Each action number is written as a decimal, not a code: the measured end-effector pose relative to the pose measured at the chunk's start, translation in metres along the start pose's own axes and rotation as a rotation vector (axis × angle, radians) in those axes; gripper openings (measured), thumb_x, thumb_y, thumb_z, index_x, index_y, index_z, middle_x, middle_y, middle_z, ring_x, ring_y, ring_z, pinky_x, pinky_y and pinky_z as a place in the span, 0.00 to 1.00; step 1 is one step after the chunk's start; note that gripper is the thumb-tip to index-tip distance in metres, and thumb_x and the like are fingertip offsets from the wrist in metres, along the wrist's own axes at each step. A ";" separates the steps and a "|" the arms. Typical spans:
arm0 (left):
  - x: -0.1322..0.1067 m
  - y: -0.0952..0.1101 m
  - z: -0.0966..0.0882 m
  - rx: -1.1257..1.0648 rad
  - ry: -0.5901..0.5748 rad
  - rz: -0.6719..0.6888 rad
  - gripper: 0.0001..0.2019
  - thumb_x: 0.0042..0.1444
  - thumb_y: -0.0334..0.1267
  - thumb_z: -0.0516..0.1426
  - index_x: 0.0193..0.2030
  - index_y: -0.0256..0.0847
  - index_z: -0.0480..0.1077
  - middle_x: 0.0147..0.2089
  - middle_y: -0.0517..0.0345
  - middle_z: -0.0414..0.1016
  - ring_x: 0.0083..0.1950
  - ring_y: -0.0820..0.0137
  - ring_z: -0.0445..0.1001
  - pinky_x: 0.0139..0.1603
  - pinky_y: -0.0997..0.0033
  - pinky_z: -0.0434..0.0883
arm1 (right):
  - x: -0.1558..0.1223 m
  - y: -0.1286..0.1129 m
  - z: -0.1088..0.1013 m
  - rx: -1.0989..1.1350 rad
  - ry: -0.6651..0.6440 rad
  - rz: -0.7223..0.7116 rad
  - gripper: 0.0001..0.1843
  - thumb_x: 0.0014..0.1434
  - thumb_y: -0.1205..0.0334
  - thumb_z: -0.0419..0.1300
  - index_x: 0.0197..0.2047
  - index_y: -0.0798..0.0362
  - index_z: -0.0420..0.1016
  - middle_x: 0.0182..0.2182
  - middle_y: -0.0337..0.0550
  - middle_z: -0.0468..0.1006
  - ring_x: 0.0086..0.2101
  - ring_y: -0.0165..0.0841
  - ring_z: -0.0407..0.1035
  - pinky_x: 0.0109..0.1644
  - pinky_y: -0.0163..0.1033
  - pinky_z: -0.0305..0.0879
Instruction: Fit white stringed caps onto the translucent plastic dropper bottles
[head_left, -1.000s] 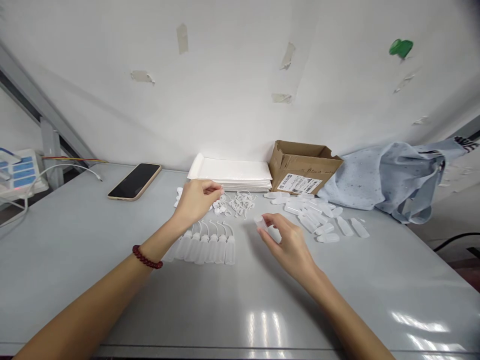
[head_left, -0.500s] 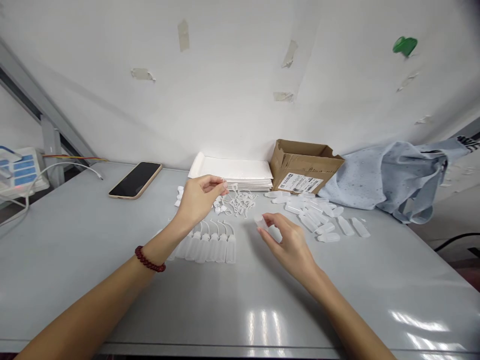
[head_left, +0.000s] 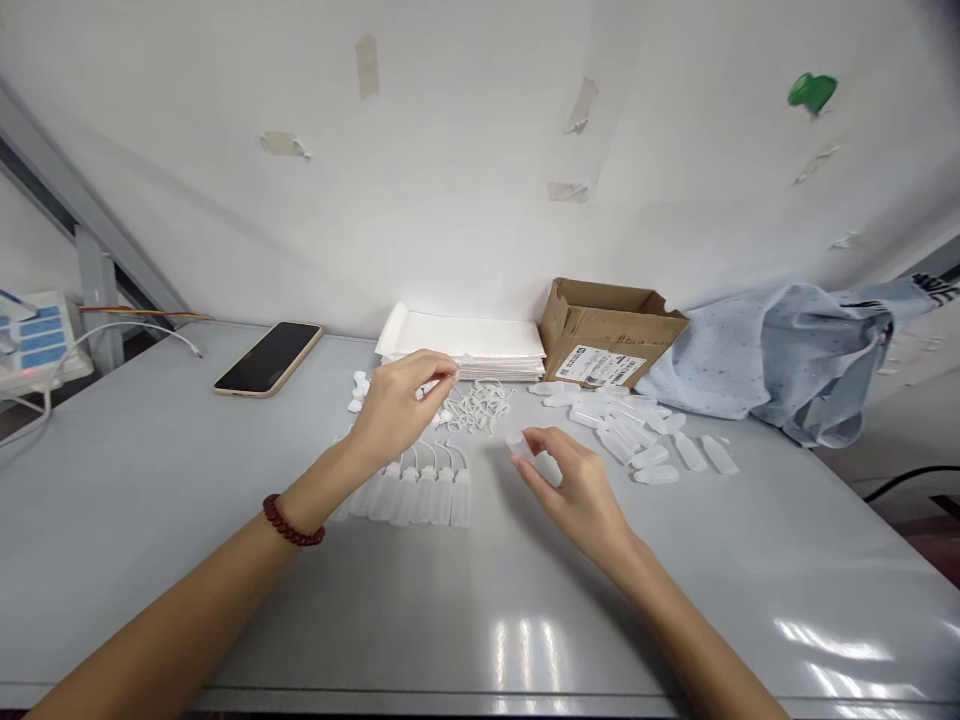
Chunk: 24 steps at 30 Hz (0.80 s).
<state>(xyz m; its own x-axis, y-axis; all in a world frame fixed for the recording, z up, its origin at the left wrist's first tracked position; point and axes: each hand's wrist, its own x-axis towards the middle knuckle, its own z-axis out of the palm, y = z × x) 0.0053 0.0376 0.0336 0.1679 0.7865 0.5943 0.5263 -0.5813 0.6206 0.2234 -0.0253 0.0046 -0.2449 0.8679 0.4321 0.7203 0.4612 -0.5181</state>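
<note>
My right hand (head_left: 574, 480) holds a small translucent plastic bottle (head_left: 519, 447) between thumb and fingers, one end pointing left. My left hand (head_left: 401, 400) is pinched, fingertips together above a pile of small white curved nozzles (head_left: 480, 405). A bit of something pale shows at those fingertips, too small to name. Several white caps (head_left: 360, 388) lie partly hidden behind the left hand. Below it, a row of upright-looking bottles fitted with curved nozzles (head_left: 442, 495) lies side by side, its left end partly covered by my wrist. Loose bottles (head_left: 622, 435) are heaped right of my right hand.
A stack of white padded envelopes (head_left: 480, 335) and an open cardboard box (head_left: 611, 335) stand against the wall. Light blue cloth (head_left: 735, 350) lies at the right. A phone (head_left: 268, 358) and a white cable (head_left: 150, 328) are on the left of the grey table (head_left: 390, 620).
My left hand has shifted slightly to the right, its fingertips still pinched. The right hand keeps its hold on the bottle almost unmoved.
</note>
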 end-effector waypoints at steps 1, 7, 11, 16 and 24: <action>0.000 0.002 0.000 -0.034 0.000 -0.006 0.07 0.57 0.34 0.55 0.36 0.39 0.75 0.39 0.55 0.79 0.39 0.69 0.75 0.42 0.69 0.73 | 0.000 0.000 0.000 0.005 0.003 0.001 0.07 0.60 0.63 0.56 0.42 0.54 0.69 0.34 0.45 0.76 0.33 0.35 0.72 0.35 0.38 0.68; -0.003 0.023 -0.007 -0.381 -0.131 -0.328 0.07 0.54 0.40 0.60 0.36 0.39 0.76 0.38 0.55 0.79 0.42 0.67 0.77 0.44 0.69 0.75 | 0.002 -0.004 -0.003 0.034 0.052 0.010 0.06 0.61 0.64 0.55 0.42 0.53 0.69 0.34 0.45 0.76 0.34 0.35 0.71 0.32 0.37 0.67; -0.007 0.030 -0.011 -0.428 -0.203 -0.408 0.08 0.52 0.42 0.61 0.34 0.40 0.76 0.36 0.56 0.79 0.36 0.67 0.78 0.40 0.69 0.76 | 0.001 -0.005 -0.004 0.032 0.068 -0.038 0.08 0.61 0.63 0.55 0.44 0.52 0.68 0.34 0.45 0.76 0.35 0.35 0.71 0.35 0.39 0.68; -0.010 0.028 -0.011 -0.425 -0.276 -0.468 0.07 0.51 0.41 0.61 0.35 0.41 0.76 0.34 0.56 0.79 0.35 0.67 0.78 0.39 0.69 0.77 | -0.003 -0.005 0.000 0.049 -0.037 -0.116 0.16 0.62 0.64 0.54 0.54 0.51 0.63 0.38 0.46 0.76 0.36 0.35 0.72 0.40 0.40 0.70; -0.011 0.030 -0.012 -0.458 -0.328 -0.467 0.07 0.52 0.41 0.61 0.34 0.40 0.76 0.33 0.57 0.78 0.35 0.68 0.78 0.38 0.70 0.77 | -0.005 -0.007 0.004 0.086 -0.135 -0.129 0.23 0.62 0.64 0.53 0.60 0.49 0.57 0.37 0.46 0.74 0.37 0.35 0.71 0.41 0.41 0.70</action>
<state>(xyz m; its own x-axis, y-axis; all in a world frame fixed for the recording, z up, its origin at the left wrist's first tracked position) 0.0091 0.0086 0.0519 0.2898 0.9540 0.0766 0.2145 -0.1428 0.9662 0.2167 -0.0325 0.0033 -0.4203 0.8147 0.3995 0.6204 0.5793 -0.5288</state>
